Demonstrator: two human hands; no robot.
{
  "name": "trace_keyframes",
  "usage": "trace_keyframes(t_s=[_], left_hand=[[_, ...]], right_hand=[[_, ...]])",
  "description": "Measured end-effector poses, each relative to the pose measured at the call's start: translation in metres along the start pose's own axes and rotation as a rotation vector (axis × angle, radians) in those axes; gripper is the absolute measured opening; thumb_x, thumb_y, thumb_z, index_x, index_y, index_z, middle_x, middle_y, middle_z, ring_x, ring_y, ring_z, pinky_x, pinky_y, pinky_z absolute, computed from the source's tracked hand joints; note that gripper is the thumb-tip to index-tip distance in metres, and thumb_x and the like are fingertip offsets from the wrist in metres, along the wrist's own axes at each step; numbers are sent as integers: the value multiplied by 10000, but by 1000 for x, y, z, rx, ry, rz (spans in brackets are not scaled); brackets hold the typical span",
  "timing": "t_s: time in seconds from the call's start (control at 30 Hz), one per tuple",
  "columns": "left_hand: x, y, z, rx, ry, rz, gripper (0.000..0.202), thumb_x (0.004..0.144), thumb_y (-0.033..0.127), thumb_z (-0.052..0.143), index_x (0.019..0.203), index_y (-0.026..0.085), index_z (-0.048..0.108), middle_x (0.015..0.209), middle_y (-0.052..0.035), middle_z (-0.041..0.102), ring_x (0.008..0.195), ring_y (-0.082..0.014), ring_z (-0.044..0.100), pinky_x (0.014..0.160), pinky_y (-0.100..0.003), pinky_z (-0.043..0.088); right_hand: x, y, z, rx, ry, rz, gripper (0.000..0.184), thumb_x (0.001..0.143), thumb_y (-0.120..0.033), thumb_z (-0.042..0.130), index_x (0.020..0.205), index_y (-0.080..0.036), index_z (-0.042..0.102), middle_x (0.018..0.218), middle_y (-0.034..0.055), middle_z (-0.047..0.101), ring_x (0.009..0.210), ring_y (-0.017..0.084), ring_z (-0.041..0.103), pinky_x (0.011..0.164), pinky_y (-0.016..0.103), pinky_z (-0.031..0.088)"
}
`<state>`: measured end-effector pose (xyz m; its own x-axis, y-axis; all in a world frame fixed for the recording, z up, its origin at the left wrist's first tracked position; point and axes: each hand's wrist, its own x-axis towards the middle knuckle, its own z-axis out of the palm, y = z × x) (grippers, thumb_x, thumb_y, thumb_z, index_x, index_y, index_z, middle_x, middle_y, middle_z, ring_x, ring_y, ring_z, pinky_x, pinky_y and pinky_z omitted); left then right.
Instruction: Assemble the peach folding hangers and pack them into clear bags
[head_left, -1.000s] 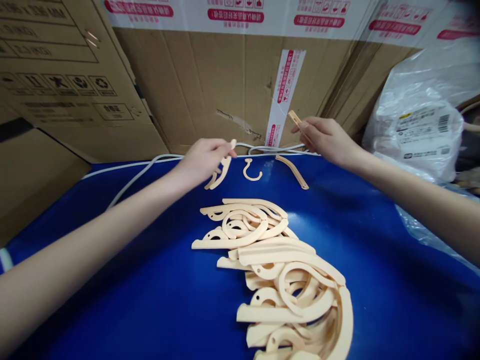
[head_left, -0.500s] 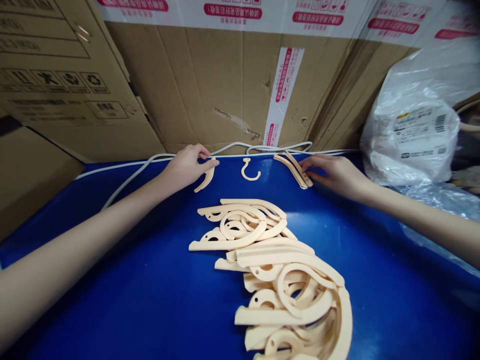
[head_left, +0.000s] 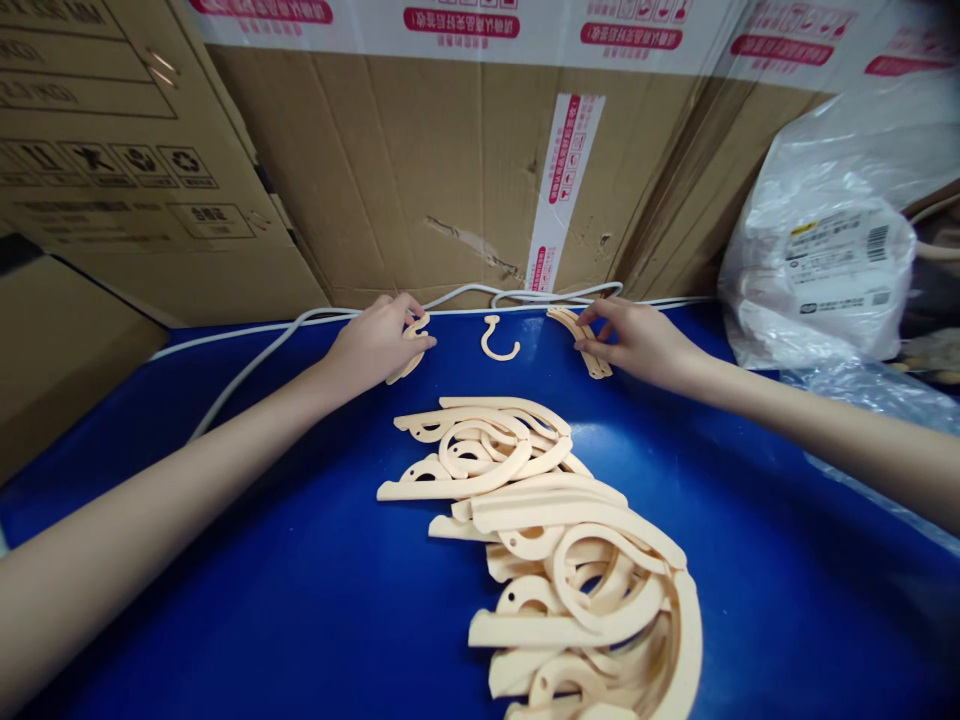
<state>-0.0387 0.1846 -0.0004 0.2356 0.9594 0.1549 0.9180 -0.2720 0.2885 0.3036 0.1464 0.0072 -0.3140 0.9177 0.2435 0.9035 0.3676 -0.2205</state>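
My left hand (head_left: 375, 345) reaches to the far edge of the blue table (head_left: 247, 560) and pinches a small stack of cream curved plastic pieces (head_left: 409, 358) lying there. My right hand (head_left: 637, 340) is at the far edge too, fingers closed on another small stack of cream curved strips (head_left: 586, 345). Between the two hands lies a single cream hook (head_left: 499, 340). A long pile of cream curved hanger parts (head_left: 555, 560) runs from the table's middle toward me.
Cardboard boxes (head_left: 420, 160) stand right behind the table. A white cable (head_left: 277, 345) runs along the far edge. A white plastic bag (head_left: 825, 250) with a barcode label sits at the back right, with clear plastic film (head_left: 862, 420) below it.
Both hands came down from holding pieces in the air to the table's far edge. The pieces now lie on small stacks, and both hands have closed on those stacks.
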Motion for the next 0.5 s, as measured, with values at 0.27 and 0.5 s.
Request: trace_keyframes(t_s=[0.27,0.5], left_hand=[[0,4,-1,31,-12,-16,422,838,424,659,1187,186,640,1241,-139,686,1130,-318,664,947,-394,503],[-2,4,1,28,9,-49,406,841,424,657,1173,191,646,1249,-112,698,1129,-313,675,949,-398,518]], right_hand=[[16,-16,0,-29,-44,106,295,874,-364,690,1086,-159,681,1007,100,754,769,217,687,660,303,464],[-70,-32,-53,-440,-30,201,556,972,-626,440,1302,-213,610,1026,146,762,831,361,722,590,400,457]])
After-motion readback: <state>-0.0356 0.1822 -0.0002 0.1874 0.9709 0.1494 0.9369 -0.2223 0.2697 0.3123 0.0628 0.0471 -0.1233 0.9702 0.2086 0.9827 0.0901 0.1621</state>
